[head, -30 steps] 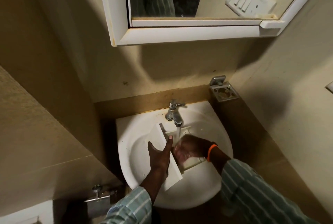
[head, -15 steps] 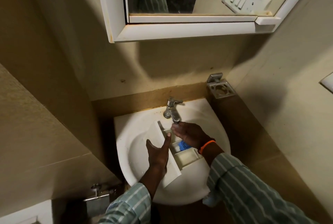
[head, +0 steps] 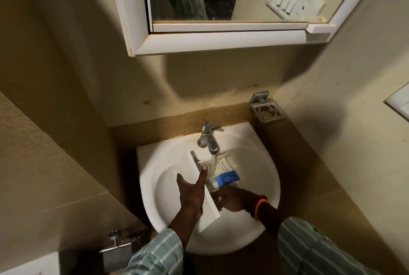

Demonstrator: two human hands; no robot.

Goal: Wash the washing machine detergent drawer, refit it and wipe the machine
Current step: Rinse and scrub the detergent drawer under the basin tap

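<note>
The white detergent drawer [head: 211, 207] lies in the white basin [head: 166, 197], its front panel running diagonally. A blue insert [head: 228, 178] sits in its middle compartment. My left hand [head: 191, 190] lies against the front panel with the thumb over its top edge, holding the drawer steady. My right hand [head: 232, 200] is down in the drawer's near compartment, fingers curled inside it; an orange band circles that wrist. Water runs from the chrome tap [head: 208, 137] into the drawer's far end.
A white mirror cabinet [head: 217, 40] hangs above the basin. A metal holder [head: 266, 109] is fixed on the wall to the right. A metal fitting [head: 117, 246] sits low at the left. Tiled walls close in on both sides.
My right hand has moved from under the tap at the drawer's far end down to its near compartment, uncovering the blue insert. My left hand stays on the front panel.
</note>
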